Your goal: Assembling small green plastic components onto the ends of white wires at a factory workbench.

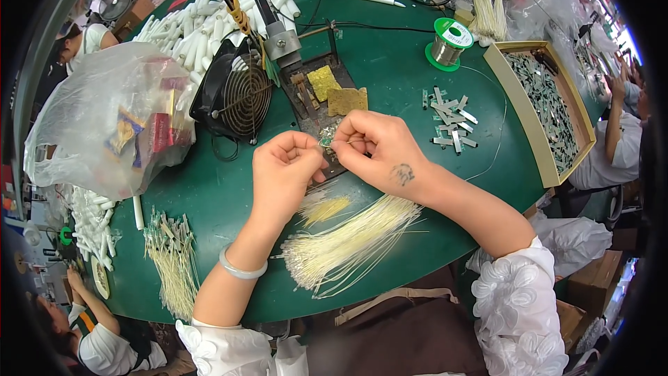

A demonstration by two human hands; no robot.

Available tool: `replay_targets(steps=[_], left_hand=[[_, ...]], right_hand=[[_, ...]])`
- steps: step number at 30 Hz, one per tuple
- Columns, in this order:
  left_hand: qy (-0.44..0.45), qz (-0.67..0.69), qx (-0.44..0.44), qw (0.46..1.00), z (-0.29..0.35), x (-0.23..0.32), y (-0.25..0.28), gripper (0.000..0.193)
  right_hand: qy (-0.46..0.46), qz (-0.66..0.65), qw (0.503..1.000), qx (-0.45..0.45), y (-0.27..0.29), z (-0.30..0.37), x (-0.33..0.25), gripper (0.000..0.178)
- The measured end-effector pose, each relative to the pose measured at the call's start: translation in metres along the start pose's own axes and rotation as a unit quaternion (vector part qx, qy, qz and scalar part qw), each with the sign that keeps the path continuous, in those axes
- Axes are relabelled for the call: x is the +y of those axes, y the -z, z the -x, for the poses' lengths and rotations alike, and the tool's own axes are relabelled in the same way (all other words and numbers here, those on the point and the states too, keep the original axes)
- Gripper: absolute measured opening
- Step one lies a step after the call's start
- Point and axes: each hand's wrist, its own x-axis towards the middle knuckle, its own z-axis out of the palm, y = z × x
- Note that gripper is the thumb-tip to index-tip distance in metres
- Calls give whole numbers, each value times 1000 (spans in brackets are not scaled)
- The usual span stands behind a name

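Observation:
My left hand [284, 173] and my right hand [379, 150] meet over the middle of the green table [390, 76]. Between their fingertips they pinch a small green circuit board [325, 141] with a thin pale wire. Just behind the hands stands a soldering stand [313, 101] with two yellow sponges [337, 92]. A fanned bundle of pale yellow wires [351, 240] lies near the front edge, under my forearms. A small pile of cut boards [451, 120] lies right of my right hand.
A black fan [236, 94] and a bulging clear plastic bag [111, 122] stand to the left. White tubes [202, 24] lie behind them. A solder spool [449, 43] and a wooden tray of green boards [550, 108] sit right. Other people work around the table's edges.

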Motion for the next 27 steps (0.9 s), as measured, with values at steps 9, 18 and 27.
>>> replay_targets(steps=[9,18,27], left_hand=[[5,34,21,999,-5,4,-2,4],[-4,48,38,998,-10,4,-3,5],[-8,52,44,998,-10,4,-4,6]], right_hand=[[12,5,1000,20,-1,-2,1,7],[19,-5,998,52,-4,-4,1,7],[27,-6,998,65,-5,-4,0,7]])
